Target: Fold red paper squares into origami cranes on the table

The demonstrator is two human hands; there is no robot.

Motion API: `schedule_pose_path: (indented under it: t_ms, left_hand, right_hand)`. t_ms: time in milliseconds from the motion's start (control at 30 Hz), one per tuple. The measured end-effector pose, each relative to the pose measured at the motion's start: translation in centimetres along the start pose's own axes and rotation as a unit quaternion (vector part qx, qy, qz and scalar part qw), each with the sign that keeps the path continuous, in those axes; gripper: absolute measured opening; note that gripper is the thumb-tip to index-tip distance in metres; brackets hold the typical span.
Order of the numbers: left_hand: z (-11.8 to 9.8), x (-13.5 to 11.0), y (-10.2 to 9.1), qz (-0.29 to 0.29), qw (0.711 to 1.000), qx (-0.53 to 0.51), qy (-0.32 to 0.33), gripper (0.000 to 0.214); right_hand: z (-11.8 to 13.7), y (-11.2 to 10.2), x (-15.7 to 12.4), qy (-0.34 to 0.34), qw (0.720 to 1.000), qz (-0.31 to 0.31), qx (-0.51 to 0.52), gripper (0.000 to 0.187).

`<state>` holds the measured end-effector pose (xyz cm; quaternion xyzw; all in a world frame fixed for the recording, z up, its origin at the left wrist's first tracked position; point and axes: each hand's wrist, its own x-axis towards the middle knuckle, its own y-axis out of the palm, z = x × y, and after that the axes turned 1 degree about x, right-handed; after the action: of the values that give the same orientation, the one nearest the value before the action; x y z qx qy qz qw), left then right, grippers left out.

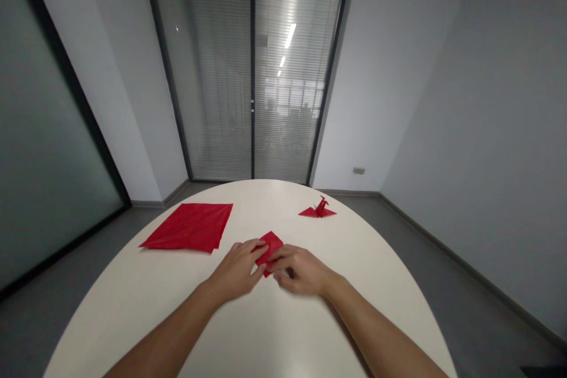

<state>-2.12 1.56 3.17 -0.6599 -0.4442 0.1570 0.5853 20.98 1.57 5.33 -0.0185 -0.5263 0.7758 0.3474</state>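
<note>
A smooth, off-white round table [248, 336] is spreading beneath everything. The left hand [235, 269] is lying with its fingers spread over a small, red, diamond-shaped piece of folded paper [271, 238], which is resting on the tabletop between both hands. The right hand [302, 270] is curling its fingers over the paper's right edge; whether they are pinching it, I cannot tell. The piece is probably weighing almost nothing, creasing readily and tearing if pulled; its edges and outer corners are offering the safest hold. Farther left, a flat stack of large, thin, red paper sheets [188, 227] is showing faint wrinkles and uneven edges. Farther right, a red folded-paper crane [321, 209] is standing with sharp, pointed wings spreading sideways.
</note>
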Motion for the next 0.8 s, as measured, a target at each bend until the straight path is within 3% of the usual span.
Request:
schedule_pose_path:
  t_ms: [367, 467, 600, 800]
  left_hand:
    - [0.2, -0.1, -0.4, 0.004, 1.0, -0.013, 0.014, 0.042]
    - [0.1, -0.1, -0.5, 0.007, 1.0, -0.009, 0.008, 0.044]
    - [0.0, -0.2, -0.7, 0.012, 1.0, -0.012, 0.01, 0.05]
    - [-0.4, -0.3, -1.2, 0.032, 0.999, -0.022, 0.033, 0.055]
  right_hand:
    - [0.0, -0.2, 0.1, -0.037, 0.998, 0.033, 0.032, 0.02]
    - [-0.1, 0.2, 0.1, -0.002, 0.997, 0.006, 0.074, 0.017]
    - [-0.6, 0.4, 0.0, 0.092, 0.992, -0.064, 0.053, 0.025]
    - [-1.8, 0.6, -0.1, 0.093, 0.991, -0.095, -0.005, 0.042]
